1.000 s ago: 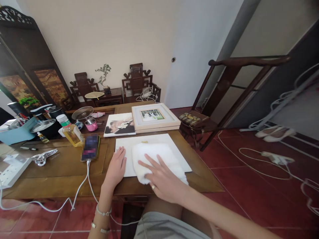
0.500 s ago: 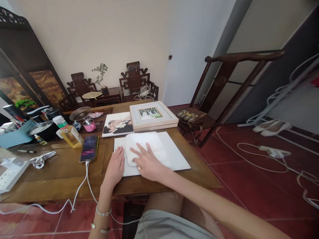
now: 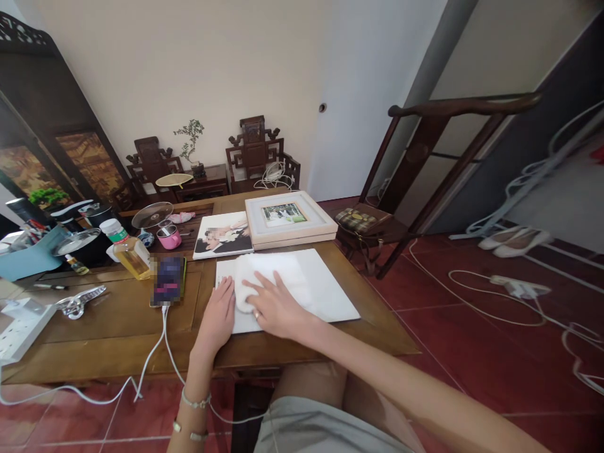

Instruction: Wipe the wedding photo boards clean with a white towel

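Note:
My right hand (image 3: pixel 274 306) lies flat with fingers spread on a white folded cloth (image 3: pixel 271 280), which rests on a white flat board (image 3: pixel 330 296) on the wooden table (image 3: pixel 117 327). My left hand (image 3: pixel 218 316) lies open on the left edge of that board, fingers together, holding nothing. Just beyond the board lie a framed photograph (image 3: pixel 286 218) and an unframed photo print (image 3: pixel 223 234).
A phone (image 3: pixel 168 280) with a white cable lies left of the board. Further left are an oil bottle (image 3: pixel 126 251), a pink cup (image 3: pixel 169 237), pots and a power strip (image 3: pixel 19 321). A dark wooden chair (image 3: pixel 425 170) stands at the right, with cables on the red floor.
My right hand has slid the cloth from the near right part of the board toward the far left. My left hand stayed on the board's left edge.

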`<action>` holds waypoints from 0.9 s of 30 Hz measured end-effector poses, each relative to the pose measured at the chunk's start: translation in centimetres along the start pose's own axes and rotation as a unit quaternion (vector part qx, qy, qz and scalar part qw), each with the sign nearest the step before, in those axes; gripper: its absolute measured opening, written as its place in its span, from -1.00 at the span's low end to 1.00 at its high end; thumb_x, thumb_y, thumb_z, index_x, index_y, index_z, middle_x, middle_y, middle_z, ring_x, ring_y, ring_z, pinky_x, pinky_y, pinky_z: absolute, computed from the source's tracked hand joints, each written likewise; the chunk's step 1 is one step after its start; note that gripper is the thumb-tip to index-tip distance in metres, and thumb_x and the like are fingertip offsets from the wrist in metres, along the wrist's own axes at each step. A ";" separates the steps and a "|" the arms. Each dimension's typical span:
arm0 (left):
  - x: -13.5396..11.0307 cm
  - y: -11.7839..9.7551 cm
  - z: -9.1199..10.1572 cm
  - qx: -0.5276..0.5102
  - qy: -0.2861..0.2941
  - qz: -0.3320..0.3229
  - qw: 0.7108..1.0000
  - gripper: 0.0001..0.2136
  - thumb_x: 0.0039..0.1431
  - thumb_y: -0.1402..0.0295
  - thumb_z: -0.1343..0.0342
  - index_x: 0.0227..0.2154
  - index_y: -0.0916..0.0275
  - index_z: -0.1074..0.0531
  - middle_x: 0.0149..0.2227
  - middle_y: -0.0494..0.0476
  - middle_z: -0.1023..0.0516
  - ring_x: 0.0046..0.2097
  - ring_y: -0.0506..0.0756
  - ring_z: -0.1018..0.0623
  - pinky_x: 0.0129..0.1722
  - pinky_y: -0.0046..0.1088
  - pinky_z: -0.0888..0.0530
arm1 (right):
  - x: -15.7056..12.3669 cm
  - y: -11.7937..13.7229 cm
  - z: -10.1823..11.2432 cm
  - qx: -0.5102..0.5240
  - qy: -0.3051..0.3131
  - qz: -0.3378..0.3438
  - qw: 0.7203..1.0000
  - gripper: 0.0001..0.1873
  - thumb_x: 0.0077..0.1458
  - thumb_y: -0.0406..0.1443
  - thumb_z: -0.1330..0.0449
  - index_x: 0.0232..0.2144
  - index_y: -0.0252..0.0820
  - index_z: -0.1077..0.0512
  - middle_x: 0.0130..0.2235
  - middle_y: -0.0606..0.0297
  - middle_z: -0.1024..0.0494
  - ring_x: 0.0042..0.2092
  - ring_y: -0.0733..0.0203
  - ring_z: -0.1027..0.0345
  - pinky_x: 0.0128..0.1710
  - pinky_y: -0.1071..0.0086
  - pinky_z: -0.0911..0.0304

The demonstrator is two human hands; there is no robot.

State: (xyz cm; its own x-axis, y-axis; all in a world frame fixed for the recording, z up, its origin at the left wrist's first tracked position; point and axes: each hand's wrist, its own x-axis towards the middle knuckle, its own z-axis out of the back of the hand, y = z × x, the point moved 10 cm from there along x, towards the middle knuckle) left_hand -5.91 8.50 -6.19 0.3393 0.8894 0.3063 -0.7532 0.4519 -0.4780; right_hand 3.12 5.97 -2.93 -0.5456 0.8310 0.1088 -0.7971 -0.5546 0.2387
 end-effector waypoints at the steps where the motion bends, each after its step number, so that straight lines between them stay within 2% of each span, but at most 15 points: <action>1: 0.0 0.0 0.0 -0.001 0.002 0.003 1.000 -0.59 0.29 0.36 0.25 0.15 0.31 -0.19 0.24 0.28 -0.18 0.28 0.15 -0.13 0.25 -0.09 -0.08 | 1.2 -0.6 0.0 -0.009 -0.008 -0.004 1.000 -0.65 0.01 -0.40 -0.01 -0.16 -0.20 -0.46 0.23 0.17 -0.19 0.27 -0.21 0.16 0.15 -0.29 0.25; 4: 0.1 0.0 0.1 -0.001 0.001 0.008 1.000 -0.59 0.29 0.36 0.25 0.15 0.32 -0.20 0.24 0.28 -0.17 0.29 0.15 -0.11 0.25 -0.10 -0.07 | 3.7 -1.9 0.1 -0.028 -0.028 -0.014 0.999 -0.64 0.04 -0.38 0.00 -0.12 -0.19 -0.44 0.23 0.16 -0.19 0.27 -0.21 0.15 0.14 -0.30 0.24; 7: 0.1 0.0 0.1 -0.003 -0.004 0.007 1.000 -0.60 0.29 0.36 0.24 0.15 0.29 -0.20 0.24 0.27 -0.18 0.28 0.15 -0.12 0.25 -0.09 -0.08 | 3.7 -1.9 -0.2 -0.036 -0.030 -0.016 0.999 -0.64 0.05 -0.37 -0.01 -0.12 -0.18 -0.44 0.24 0.14 -0.18 0.27 -0.22 0.18 0.14 -0.31 0.28; 12: 0.0 0.2 0.0 -0.005 -0.011 -0.005 1.000 -0.60 0.29 0.38 0.25 0.16 0.28 -0.19 0.23 0.28 -0.19 0.28 0.16 -0.14 0.24 -0.06 -0.09 | -1.1 1.0 -0.8 -0.029 -0.022 0.019 0.999 -0.67 0.00 -0.40 -0.03 -0.18 -0.20 -0.46 0.25 0.14 -0.14 0.29 -0.21 0.25 0.18 -0.28 0.38; 16: 0.0 -0.1 0.0 0.002 -0.011 -0.021 1.000 -0.60 0.30 0.40 0.27 0.15 0.28 -0.19 0.23 0.28 -0.21 0.28 0.15 -0.14 0.24 -0.05 -0.10 | -5.5 3.7 -1.0 -0.002 0.016 0.066 0.998 -0.71 -0.05 -0.36 -0.08 -0.24 -0.22 -0.48 0.27 0.13 -0.08 0.30 -0.23 0.32 0.19 -0.28 0.46; 19: 0.0 -0.2 0.1 0.005 -0.009 -0.020 1.000 -0.61 0.30 0.40 0.27 0.13 0.30 -0.23 0.22 0.28 -0.22 0.28 0.15 -0.14 0.24 -0.06 -0.11 | -6.8 3.8 -0.5 0.031 0.024 0.069 0.997 -0.72 -0.07 -0.37 -0.08 -0.28 -0.17 -0.49 0.26 0.24 -0.14 0.31 -0.12 0.29 0.23 -0.19 0.42; 23: -0.1 -0.2 0.2 0.004 -0.014 -0.014 1.000 -0.61 0.30 0.37 0.25 0.15 0.28 -0.21 0.23 0.27 -0.20 0.28 0.14 -0.14 0.24 -0.08 -0.11 | -5.6 1.5 0.6 0.052 -0.024 0.041 0.998 -0.69 -0.07 -0.42 -0.04 -0.29 -0.11 -0.49 0.21 0.36 -0.24 0.30 0.04 0.18 0.26 -0.04 0.36; 27: -0.1 0.1 0.0 -0.008 -0.014 -0.004 1.000 -0.60 0.31 0.34 0.24 0.14 0.30 -0.22 0.23 0.26 -0.20 0.28 0.14 -0.13 0.25 -0.08 -0.09 | -2.7 -0.5 0.5 0.009 -0.051 -0.002 0.999 -0.68 -0.01 -0.40 -0.04 -0.21 -0.15 -0.48 0.21 0.24 -0.23 0.29 -0.05 0.16 0.22 -0.12 0.30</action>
State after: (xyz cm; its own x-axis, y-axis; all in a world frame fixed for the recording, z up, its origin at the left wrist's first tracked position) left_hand -6.02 8.47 -6.24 0.3281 0.8838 0.3335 -0.7419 0.4596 -0.4882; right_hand 5.12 3.99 -2.86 -0.5130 0.8333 0.2061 -0.7933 -0.5519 0.2569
